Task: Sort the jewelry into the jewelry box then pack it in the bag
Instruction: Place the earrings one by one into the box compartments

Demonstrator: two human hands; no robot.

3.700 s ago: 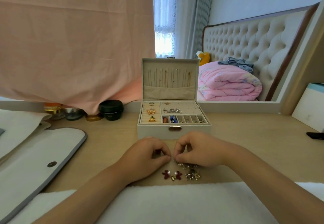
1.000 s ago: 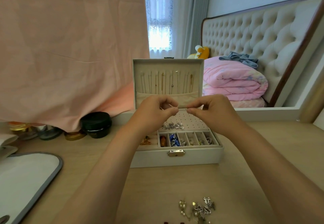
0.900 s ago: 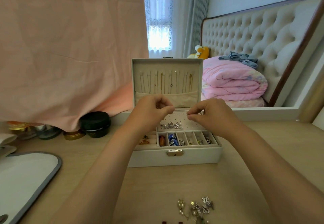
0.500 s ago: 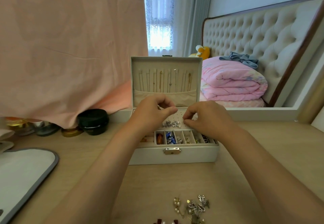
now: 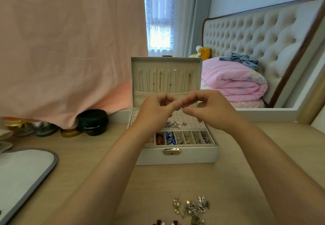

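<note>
Over the open jewelry box [image 5: 175,157] on the table [image 5: 233,177], the left hand [image 5: 158,109] and right hand [image 5: 210,113] curl fingertip to fingertip; whether they pinch anything I cannot tell. Loose earrings [image 5: 192,207] lie nearer, the bag [image 5: 22,170] off left.

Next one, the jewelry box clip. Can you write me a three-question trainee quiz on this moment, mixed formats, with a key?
1. True or false: the lid of the jewelry box is shut.
2. Multiple choice: where do the loose earrings lie?
A) on the desk, nearer the person than the box
B) in the pocket of the lid
C) on the pink quilt
3. Fill in: the black round jar stands on the desk to the ___ of the box.

Key: 1 false, the lid stands upright and open; 2 A; 3 left.
</note>
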